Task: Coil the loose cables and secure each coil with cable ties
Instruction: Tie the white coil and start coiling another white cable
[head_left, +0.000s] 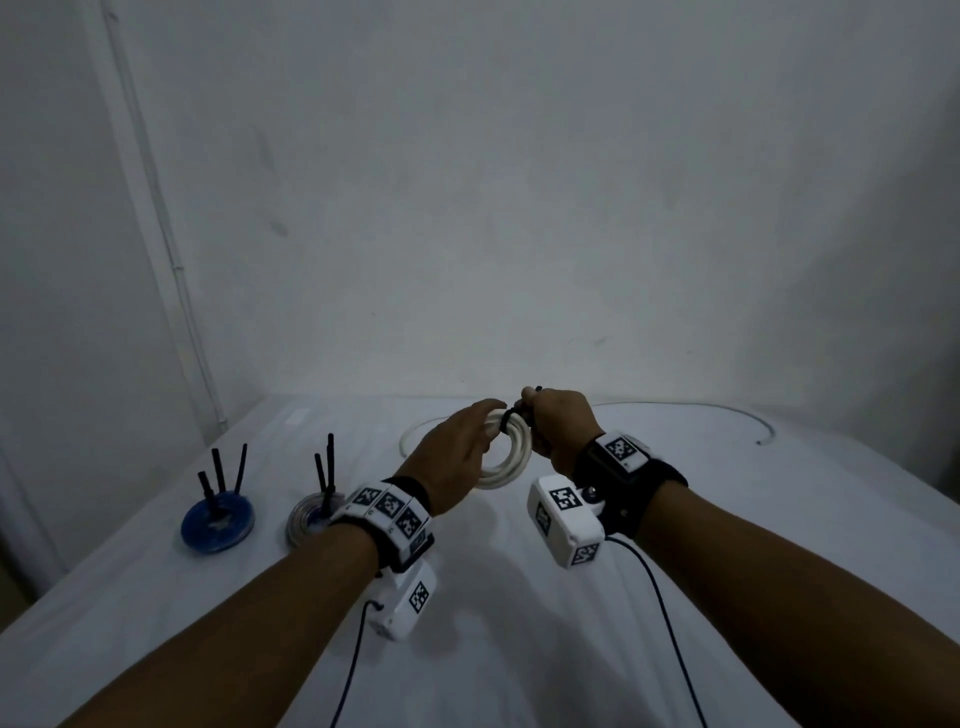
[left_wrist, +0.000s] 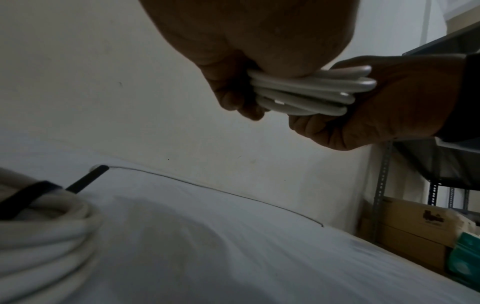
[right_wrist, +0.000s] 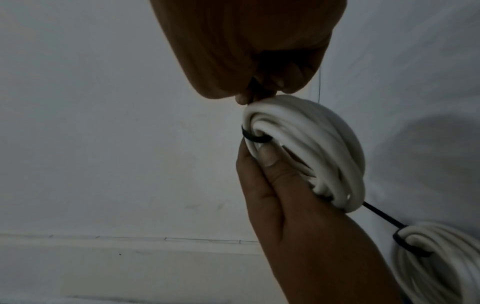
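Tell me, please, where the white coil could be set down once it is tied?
The widest bare sheet lies right of the right hand, near of the thin wire. The strip between the forearms is bare but crossed by camera leads. The left is crowded: blue coil, grey coil.

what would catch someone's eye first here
The white cable coil held up above the table between both hands: the left hand grips its side while the right hand pinches a black cable tie looped round it. Next, at the table's left, a blue coil and a grey coil, black tie ends sticking up.
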